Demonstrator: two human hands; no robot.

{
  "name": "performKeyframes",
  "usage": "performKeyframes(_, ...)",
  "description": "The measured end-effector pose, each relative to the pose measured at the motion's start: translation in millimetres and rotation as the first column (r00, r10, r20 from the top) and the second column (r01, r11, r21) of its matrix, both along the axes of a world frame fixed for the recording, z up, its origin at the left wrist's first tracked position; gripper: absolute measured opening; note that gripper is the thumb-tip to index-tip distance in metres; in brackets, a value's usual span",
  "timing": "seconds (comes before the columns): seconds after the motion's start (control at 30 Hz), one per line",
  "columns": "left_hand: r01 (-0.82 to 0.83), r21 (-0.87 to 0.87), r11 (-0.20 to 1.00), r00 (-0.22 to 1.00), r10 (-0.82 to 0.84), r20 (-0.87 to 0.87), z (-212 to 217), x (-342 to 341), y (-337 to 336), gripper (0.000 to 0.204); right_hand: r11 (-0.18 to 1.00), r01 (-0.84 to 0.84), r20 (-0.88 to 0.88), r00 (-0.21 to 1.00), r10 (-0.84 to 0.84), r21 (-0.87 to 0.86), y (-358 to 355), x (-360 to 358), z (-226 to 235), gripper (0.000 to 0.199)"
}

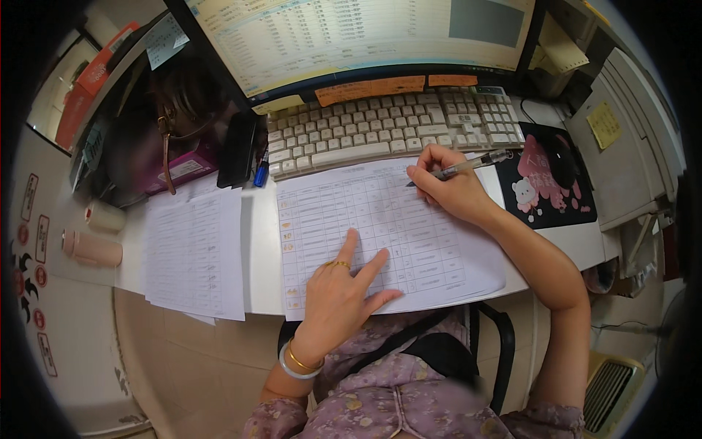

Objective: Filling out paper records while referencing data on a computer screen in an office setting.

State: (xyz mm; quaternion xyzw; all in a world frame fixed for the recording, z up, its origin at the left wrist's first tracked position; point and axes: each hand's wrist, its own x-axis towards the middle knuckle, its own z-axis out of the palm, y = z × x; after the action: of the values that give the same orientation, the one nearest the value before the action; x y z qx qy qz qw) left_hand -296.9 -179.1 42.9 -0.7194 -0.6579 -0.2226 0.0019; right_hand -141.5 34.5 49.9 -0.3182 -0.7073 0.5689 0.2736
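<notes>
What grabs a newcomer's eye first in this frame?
Centre of the desk: a printed table sheet, with the left hand pressed flat on its lower part and the right hand holding a clear pen to its upper right. Just behind it sits a pale keyboard under a large lit monitor. At the right, a black mouse pad with pink cartoon art stands out.

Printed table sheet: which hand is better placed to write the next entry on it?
Right. The right hand holds the pen with its tip on the printed table sheet, while the left hand lies flat, fingers spread, pinning the sheet.
</notes>
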Motion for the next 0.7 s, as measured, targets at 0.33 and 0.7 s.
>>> performKeyframes(0.33,-0.077,0.078,0.994,0.997,0.076,0.019,-6,3,1,0.034,0.994,0.107,-0.134,0.985,-0.109,-0.025,11,6,10,0.021)
performKeyframes(0.7,-0.097,0.113,0.989,0.994,0.091,0.063,-8,7,3,0.036,0.996,0.056,-0.028,0.998,-0.054,0.071,9,16,20,0.034)
